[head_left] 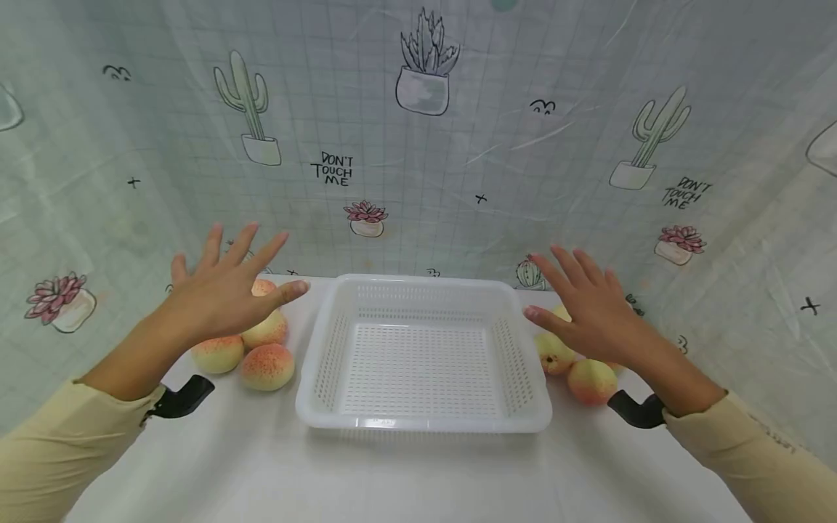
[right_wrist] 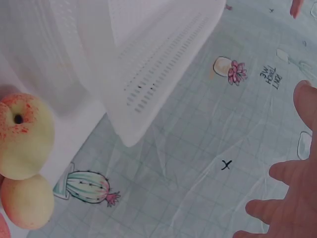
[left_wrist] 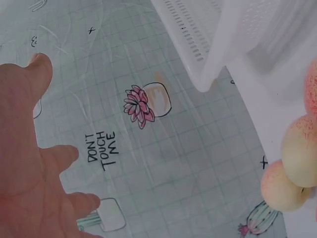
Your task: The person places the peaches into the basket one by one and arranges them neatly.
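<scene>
My left hand (head_left: 225, 290) hovers with spread fingers over several peaches (head_left: 267, 367) on the left of the table, holding nothing. On the other side my right hand (head_left: 591, 312) is likewise spread and bare, above several more peaches (head_left: 591, 382), partly hiding them. Between the two groups stands a white plastic basket (head_left: 423, 423) with slotted walls and nothing inside. In the left wrist view the left hand (left_wrist: 25, 148) is apart from the peaches (left_wrist: 303, 151). The right wrist view has the right hand (right_wrist: 297, 183) far from the peaches (right_wrist: 27, 136).
A white tabletop (head_left: 366, 479) lies under everything. Behind it hangs a grid-patterned curtain (head_left: 418, 160) printed with cacti and lettering, and it continues along both sides. Black wrist mounts (head_left: 186, 396) stick out from the beige sleeves (head_left: 78, 443).
</scene>
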Motion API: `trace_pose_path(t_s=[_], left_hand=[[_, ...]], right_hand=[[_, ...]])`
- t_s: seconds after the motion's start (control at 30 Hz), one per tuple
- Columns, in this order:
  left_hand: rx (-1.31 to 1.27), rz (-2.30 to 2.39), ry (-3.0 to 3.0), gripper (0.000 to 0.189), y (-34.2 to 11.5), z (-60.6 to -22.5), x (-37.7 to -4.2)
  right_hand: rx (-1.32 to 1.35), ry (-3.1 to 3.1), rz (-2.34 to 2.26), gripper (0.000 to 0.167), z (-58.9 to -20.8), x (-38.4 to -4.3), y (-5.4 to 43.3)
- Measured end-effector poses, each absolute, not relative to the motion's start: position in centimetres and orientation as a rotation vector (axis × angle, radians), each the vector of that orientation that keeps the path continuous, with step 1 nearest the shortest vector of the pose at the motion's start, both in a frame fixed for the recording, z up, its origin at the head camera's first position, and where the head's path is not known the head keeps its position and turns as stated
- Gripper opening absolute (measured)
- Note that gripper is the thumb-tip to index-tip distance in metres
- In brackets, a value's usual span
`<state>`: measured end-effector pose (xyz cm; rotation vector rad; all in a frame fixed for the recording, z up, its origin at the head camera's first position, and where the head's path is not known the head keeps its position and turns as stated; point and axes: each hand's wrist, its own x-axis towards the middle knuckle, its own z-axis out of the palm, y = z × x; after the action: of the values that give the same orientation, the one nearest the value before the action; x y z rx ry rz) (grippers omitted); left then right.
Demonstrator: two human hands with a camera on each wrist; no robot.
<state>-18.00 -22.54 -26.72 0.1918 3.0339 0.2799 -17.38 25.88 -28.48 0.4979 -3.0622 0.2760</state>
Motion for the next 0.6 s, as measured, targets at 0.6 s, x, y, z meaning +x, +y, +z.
trace_pose_path(t_s=[0.6], left_hand=[[0.168, 0.265, 3.003, 0.108, -24.2, -28.3, -17.3]], right_hand=[[0.423, -3.123, 0.259, 0.092, -30.0, -16.5, 26.1]])
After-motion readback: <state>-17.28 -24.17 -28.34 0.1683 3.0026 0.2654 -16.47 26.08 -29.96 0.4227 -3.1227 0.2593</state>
